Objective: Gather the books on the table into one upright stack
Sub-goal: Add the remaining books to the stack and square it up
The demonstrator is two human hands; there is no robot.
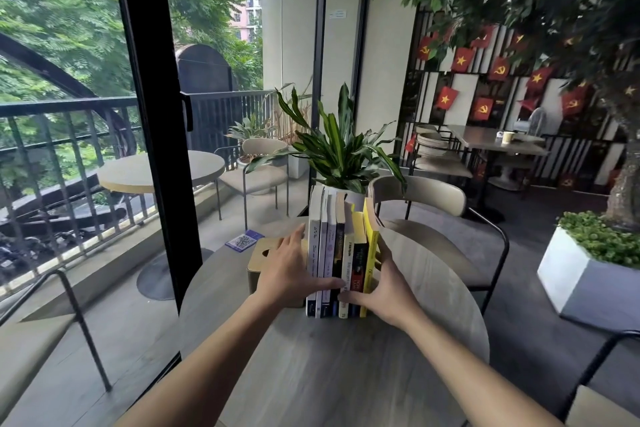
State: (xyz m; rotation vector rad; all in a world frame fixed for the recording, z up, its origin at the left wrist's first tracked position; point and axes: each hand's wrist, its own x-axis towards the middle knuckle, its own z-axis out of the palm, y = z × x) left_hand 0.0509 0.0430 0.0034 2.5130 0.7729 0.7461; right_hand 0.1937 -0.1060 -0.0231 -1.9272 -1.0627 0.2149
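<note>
Several books (337, 246) stand upright in one row, spines toward me, on the round grey table (346, 374). A white book is at the left end and a yellow book (370, 253) at the right end. My left hand (289, 270) presses flat against the left side of the row, thumb across the lower spines. My right hand (381, 291) presses against the yellow book from the right, its thumb on the spines too. Both hands squeeze the row together.
A wooden tissue box (263, 263) stands just left of the books, behind my left hand. A potted plant (341, 156) is right behind the row. A QR card (244, 239) lies at the far left. A chair (433, 211) faces the table's far side.
</note>
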